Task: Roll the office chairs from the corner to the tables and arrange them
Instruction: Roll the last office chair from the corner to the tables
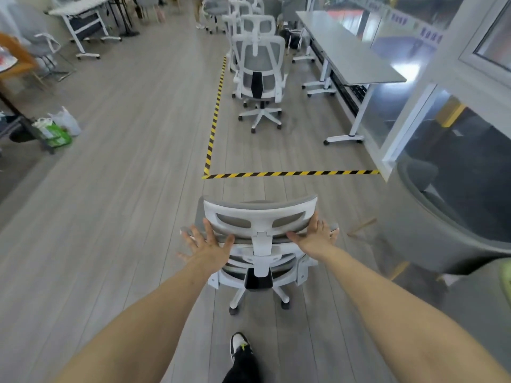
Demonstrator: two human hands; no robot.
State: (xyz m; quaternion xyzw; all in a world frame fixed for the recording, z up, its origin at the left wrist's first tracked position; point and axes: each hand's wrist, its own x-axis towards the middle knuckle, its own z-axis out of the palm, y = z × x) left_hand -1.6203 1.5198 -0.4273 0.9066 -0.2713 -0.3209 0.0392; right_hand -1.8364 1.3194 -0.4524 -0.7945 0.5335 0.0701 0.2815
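A white and grey office chair [260, 217] stands right in front of me, its back towards me. My left hand [206, 243] lies with spread, straight fingers at the left side of the headrest. My right hand [313, 236] presses flat against the headrest's right side, fingers straight. Ahead, inside a floor area marked with yellow-black tape [290, 173], several matching chairs [260, 70] stand in a row beside a long grey table [351, 48] on white wheeled legs.
A glass partition [414, 111] runs along the right, with a grey round armchair [453, 230] near it. Bags [55, 128] lie on the floor at left beside a dark table leg. More tables [80, 12] and chairs stand far left. My foot [239, 345] is behind the chair.
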